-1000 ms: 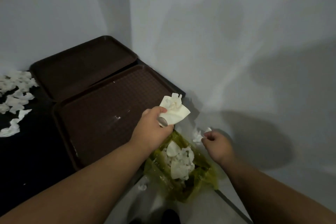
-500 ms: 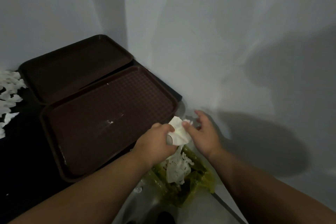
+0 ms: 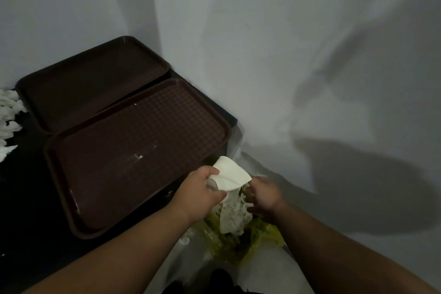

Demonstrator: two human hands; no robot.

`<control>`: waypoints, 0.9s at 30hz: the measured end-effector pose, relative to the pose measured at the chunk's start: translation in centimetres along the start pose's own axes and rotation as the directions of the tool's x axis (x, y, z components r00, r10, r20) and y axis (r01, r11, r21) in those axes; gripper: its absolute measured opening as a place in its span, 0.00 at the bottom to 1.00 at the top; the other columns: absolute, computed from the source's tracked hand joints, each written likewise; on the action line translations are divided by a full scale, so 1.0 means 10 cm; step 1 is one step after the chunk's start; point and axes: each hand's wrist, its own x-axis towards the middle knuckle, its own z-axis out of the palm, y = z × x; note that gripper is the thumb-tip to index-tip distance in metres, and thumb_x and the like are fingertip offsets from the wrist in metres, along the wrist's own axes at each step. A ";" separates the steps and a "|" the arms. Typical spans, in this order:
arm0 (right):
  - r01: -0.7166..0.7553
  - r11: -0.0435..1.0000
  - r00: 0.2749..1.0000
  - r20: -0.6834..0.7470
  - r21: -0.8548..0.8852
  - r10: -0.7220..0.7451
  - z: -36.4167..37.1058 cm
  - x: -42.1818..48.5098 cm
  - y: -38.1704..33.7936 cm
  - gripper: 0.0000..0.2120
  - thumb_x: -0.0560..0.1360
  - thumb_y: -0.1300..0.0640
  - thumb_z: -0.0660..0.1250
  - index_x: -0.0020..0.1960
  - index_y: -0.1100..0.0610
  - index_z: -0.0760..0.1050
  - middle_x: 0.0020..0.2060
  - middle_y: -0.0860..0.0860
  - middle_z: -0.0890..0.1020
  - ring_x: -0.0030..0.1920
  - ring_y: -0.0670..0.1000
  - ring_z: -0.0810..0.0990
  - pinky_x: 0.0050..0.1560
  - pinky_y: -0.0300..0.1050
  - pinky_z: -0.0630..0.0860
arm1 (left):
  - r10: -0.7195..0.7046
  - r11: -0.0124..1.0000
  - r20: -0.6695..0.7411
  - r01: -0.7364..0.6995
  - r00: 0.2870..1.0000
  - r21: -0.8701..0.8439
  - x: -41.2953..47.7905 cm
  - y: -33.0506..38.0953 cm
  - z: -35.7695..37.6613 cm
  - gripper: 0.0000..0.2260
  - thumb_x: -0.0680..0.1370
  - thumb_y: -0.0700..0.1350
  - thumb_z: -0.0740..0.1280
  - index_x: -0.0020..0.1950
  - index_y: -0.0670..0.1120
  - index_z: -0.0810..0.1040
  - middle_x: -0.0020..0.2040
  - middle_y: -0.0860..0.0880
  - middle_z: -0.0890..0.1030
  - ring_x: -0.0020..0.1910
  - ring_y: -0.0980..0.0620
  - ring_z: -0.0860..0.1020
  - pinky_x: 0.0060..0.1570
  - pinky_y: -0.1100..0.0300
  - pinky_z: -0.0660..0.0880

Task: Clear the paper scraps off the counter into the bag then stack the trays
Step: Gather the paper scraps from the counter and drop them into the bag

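Note:
My left hand [image 3: 199, 190] grips a white paper piece [image 3: 230, 174] just above the yellow-green bag [image 3: 260, 237]. My right hand [image 3: 263, 194] is at the bag's mouth beside the paper, fingers spread, touching the paper's lower edge. White scraps [image 3: 232, 216] fill the bag. Two dark brown trays lie side by side on the black counter: the near tray [image 3: 133, 153] and the far tray [image 3: 90, 81]. More white scraps [image 3: 9, 117] lie on the counter at the far left.
A pale wall corner rises behind the trays and to the right. The counter edge [image 3: 235, 119] ends just right of the near tray; the bag hangs below it. One small scrap [image 3: 184, 240] lies on the floor by the bag.
The left hand has lowered the paper toward the bag. The right hand came in from the right to meet it at the bag's mouth. The view shifted slightly right.

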 end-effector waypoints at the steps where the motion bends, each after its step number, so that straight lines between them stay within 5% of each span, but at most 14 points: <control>1: -0.016 0.994 0.998 0.061 0.108 0.010 0.03 0.01 0.00 0.14 0.80 0.47 0.65 0.60 0.55 0.78 0.57 0.59 0.82 0.51 0.59 0.83 0.42 0.49 0.80 | -0.005 0.999 0.016 0.006 1.000 -0.044 0.02 -0.01 0.02 0.26 0.73 0.48 0.77 0.69 0.55 0.73 0.65 0.51 0.75 0.61 0.52 0.77 0.59 0.58 0.77; 4: -0.038 0.948 0.992 0.126 0.315 -0.002 0.12 0.03 -0.06 0.18 0.81 0.46 0.61 0.65 0.55 0.77 0.56 0.59 0.84 0.47 0.60 0.86 0.38 0.48 0.79 | 0.010 0.998 0.036 -0.008 0.999 -0.057 0.11 -0.04 0.09 0.26 0.74 0.47 0.76 0.70 0.56 0.72 0.67 0.51 0.75 0.62 0.53 0.76 0.60 0.60 0.77; 7: -0.063 0.886 0.990 0.139 0.460 -0.002 0.12 0.07 -0.09 0.29 0.78 0.32 0.57 0.62 0.54 0.77 0.55 0.58 0.85 0.52 0.61 0.85 0.47 0.53 0.79 | 0.001 0.998 0.037 0.001 0.999 -0.069 0.18 -0.04 0.16 0.27 0.74 0.46 0.77 0.70 0.55 0.72 0.66 0.49 0.76 0.60 0.52 0.77 0.59 0.60 0.77; 12: 0.047 0.957 0.999 -0.013 0.286 -0.045 0.11 0.21 0.07 0.22 0.76 0.51 0.72 0.66 0.59 0.74 0.48 0.60 0.85 0.41 0.58 0.86 0.36 0.50 0.80 | 0.017 0.997 0.107 -0.008 0.994 -0.082 0.24 0.01 0.24 0.35 0.74 0.47 0.77 0.78 0.52 0.66 0.64 0.55 0.72 0.55 0.61 0.74 0.50 0.72 0.72; 16: -0.104 0.950 0.993 -0.025 0.296 0.117 0.06 0.26 0.21 0.48 0.56 0.34 0.79 0.70 0.52 0.70 0.59 0.56 0.81 0.54 0.61 0.82 0.38 0.57 0.82 | 0.036 0.997 0.131 -0.027 0.991 -0.066 0.17 -0.04 0.17 0.33 0.76 0.48 0.75 0.78 0.52 0.65 0.63 0.56 0.72 0.56 0.63 0.70 0.57 0.66 0.68; 18: -0.110 0.958 0.987 -0.084 0.266 0.137 0.01 0.37 0.32 0.51 0.54 0.33 0.77 0.72 0.52 0.68 0.58 0.56 0.80 0.53 0.62 0.82 0.39 0.61 0.83 | 0.018 0.998 0.126 -0.010 0.992 -0.060 0.14 -0.12 0.15 0.32 0.76 0.48 0.75 0.78 0.52 0.66 0.68 0.54 0.74 0.59 0.61 0.70 0.60 0.65 0.69; 21: -0.108 0.959 0.982 -0.125 0.261 0.144 -0.02 0.32 0.33 0.38 0.65 0.39 0.75 0.70 0.53 0.70 0.56 0.58 0.79 0.52 0.64 0.82 0.45 0.69 0.81 | -0.033 0.997 0.092 0.039 0.995 -0.063 0.09 -0.21 0.12 0.29 0.77 0.49 0.74 0.76 0.53 0.68 0.66 0.54 0.75 0.63 0.57 0.73 0.63 0.60 0.71; 24: -0.067 0.973 0.986 -0.132 0.222 0.098 0.01 0.12 0.15 0.16 0.79 0.50 0.67 0.62 0.56 0.73 0.52 0.56 0.78 0.50 0.59 0.81 0.44 0.55 0.83 | -0.046 0.995 0.082 0.053 0.996 -0.085 0.06 -0.20 0.08 0.24 0.77 0.48 0.73 0.72 0.52 0.73 0.61 0.57 0.76 0.62 0.55 0.76 0.63 0.59 0.74; 27: 0.101 0.981 0.981 -0.179 0.168 -0.071 0.08 -0.02 -0.11 0.07 0.81 0.56 0.63 0.58 0.57 0.75 0.51 0.55 0.80 0.45 0.55 0.79 0.38 0.47 0.76 | -0.002 0.991 0.077 0.012 0.997 -0.133 0.01 -0.11 0.00 0.17 0.77 0.47 0.73 0.65 0.53 0.77 0.56 0.58 0.78 0.56 0.58 0.78 0.61 0.58 0.77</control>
